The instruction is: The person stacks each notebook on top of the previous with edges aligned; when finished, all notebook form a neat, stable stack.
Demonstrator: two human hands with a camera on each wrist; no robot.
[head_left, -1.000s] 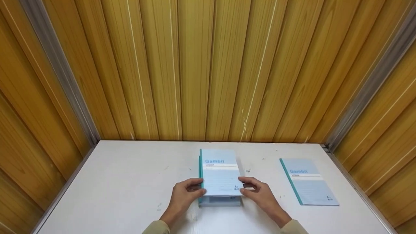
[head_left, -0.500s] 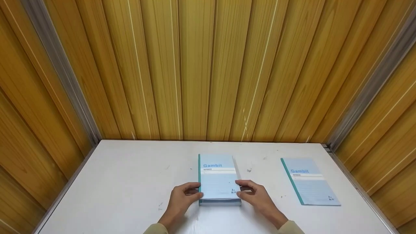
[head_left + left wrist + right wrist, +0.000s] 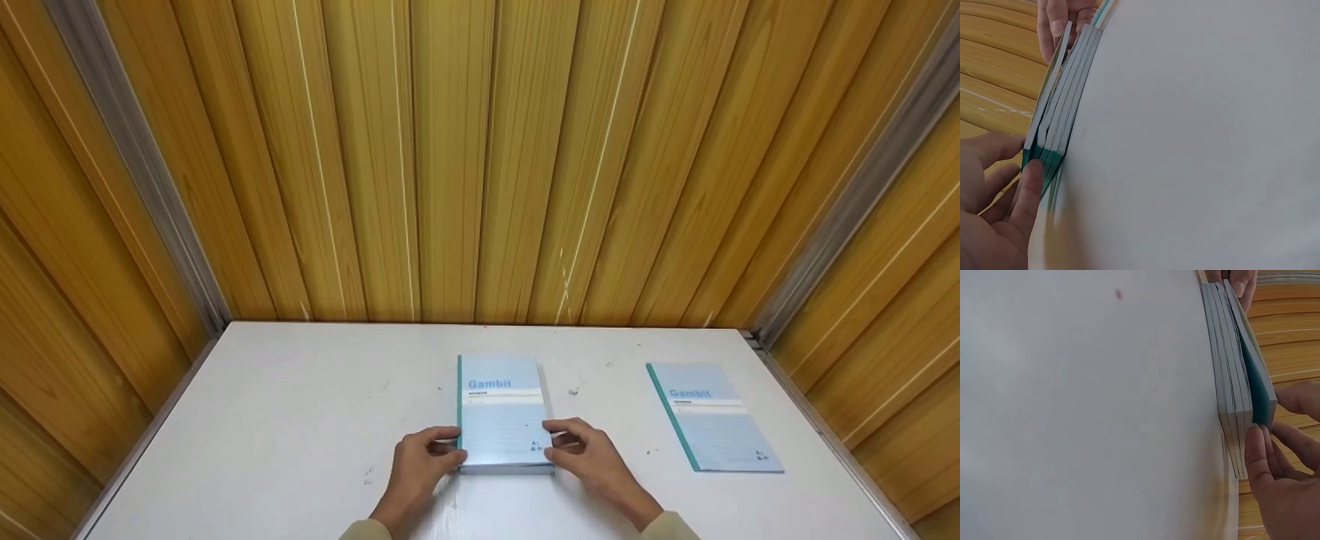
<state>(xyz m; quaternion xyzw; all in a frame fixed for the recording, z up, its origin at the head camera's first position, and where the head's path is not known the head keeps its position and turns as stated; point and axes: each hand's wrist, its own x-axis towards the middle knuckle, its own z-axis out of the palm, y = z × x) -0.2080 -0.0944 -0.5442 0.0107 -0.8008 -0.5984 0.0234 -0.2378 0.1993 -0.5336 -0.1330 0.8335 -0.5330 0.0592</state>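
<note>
A light blue "Gambit" notebook (image 3: 501, 420) with a green spine lies over a stack of several like notebooks (image 3: 1229, 365) at the front middle of the table. My left hand (image 3: 421, 461) grips its spine edge near the front corner, thumb and fingers curled. At the opposite edge, my right hand (image 3: 592, 457) holds it the same way. In the right wrist view, a wedge-shaped gap shows between this top notebook (image 3: 1258, 377) and the stack, with the right fingertips right at that gap. The left wrist view shows the green spines (image 3: 1050, 160) lined up beside the left fingers.
Another "Gambit" notebook (image 3: 716, 420) lies flat and slightly turned at the right of the white table (image 3: 300, 420). Yellow wood-look panels (image 3: 450, 165) stand behind the table and along both sides, with grey metal posts (image 3: 150, 150) at the corners.
Both hands have brought the top notebook down and towards me, so it now covers nearly all of the stack's front part. The notebook on the right has stayed in place.
</note>
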